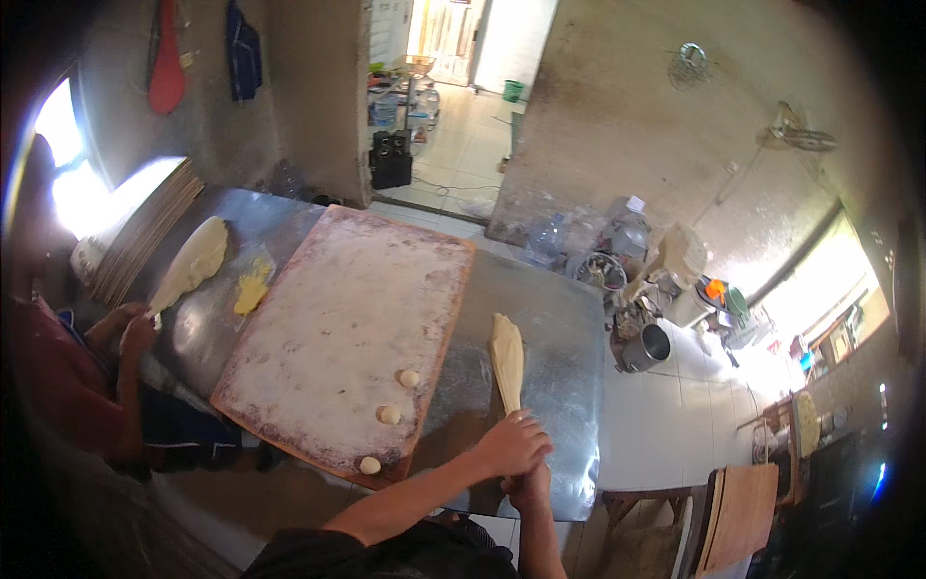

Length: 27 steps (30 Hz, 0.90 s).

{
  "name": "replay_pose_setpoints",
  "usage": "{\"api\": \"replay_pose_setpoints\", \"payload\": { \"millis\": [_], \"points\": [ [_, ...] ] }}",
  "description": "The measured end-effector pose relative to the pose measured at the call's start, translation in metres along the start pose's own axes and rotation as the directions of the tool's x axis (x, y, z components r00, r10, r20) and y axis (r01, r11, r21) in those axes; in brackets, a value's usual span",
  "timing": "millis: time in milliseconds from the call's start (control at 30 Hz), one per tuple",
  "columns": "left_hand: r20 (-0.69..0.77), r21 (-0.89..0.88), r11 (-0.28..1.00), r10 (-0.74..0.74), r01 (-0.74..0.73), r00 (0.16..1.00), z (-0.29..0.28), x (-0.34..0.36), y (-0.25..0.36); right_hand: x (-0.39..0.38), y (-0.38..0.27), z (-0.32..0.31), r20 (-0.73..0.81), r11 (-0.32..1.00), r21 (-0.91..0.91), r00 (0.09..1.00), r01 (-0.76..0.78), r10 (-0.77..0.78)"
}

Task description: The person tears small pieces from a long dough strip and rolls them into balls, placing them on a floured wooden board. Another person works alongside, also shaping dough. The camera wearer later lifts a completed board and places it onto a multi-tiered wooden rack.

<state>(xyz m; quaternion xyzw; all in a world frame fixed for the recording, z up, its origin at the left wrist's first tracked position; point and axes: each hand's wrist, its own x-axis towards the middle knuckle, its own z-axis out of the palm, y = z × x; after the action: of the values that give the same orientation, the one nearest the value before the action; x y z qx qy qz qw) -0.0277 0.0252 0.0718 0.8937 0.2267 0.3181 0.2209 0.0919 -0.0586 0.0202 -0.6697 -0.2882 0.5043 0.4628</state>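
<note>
A long piece of pale dough (506, 352) lies on the metal tabletop, broad at its far end and narrowing toward me. My left hand (513, 444) is closed around the narrow end. Just below it, my right hand (527, 485) is also closed, close against the left one; whatever dough lies inside its fingers is hidden. To the left, three small dough balls (389, 415) sit spaced along the right edge of a flour-dusted board (328, 318).
At the left, a co-worker's hands (133, 323) hold the tapered end of another dough piece (196, 262). Beside it is a yellow lump (253, 287). A stack of boards (145, 227) stands behind. Right of the table, a metal pot (646, 347) and several containers stand on the tiled floor.
</note>
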Motion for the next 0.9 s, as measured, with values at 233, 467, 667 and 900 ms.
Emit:
{"api": "replay_pose_setpoints", "payload": {
  "millis": [233, 467, 667, 900],
  "points": [
    [0.337, 0.243, 0.909, -0.407, 0.339, 0.849, 0.044, -0.019, -0.036, -0.076, -0.048, -0.011, 0.054, 0.591, -0.684, 0.838, 0.427, -0.543],
    [0.012, 0.071, 0.983, -0.168, 0.167, 0.986, 0.031, -0.029, -0.018, -0.02, 0.02, -0.05, 0.215, -0.022, -0.959, 0.671, 0.284, -0.709],
    [0.05, -0.003, 0.963, -0.268, 0.269, 0.962, 0.018, -0.045, -0.025, 0.046, 0.042, -0.03, 0.306, 0.12, -0.89, 0.77, 0.441, -0.561],
    [-0.109, 0.082, 0.95, -0.292, 0.301, 0.95, 0.026, -0.04, 0.012, 0.015, 0.009, -0.059, 0.274, 0.185, -0.873, 0.767, 0.452, -0.58]
  ]
}}
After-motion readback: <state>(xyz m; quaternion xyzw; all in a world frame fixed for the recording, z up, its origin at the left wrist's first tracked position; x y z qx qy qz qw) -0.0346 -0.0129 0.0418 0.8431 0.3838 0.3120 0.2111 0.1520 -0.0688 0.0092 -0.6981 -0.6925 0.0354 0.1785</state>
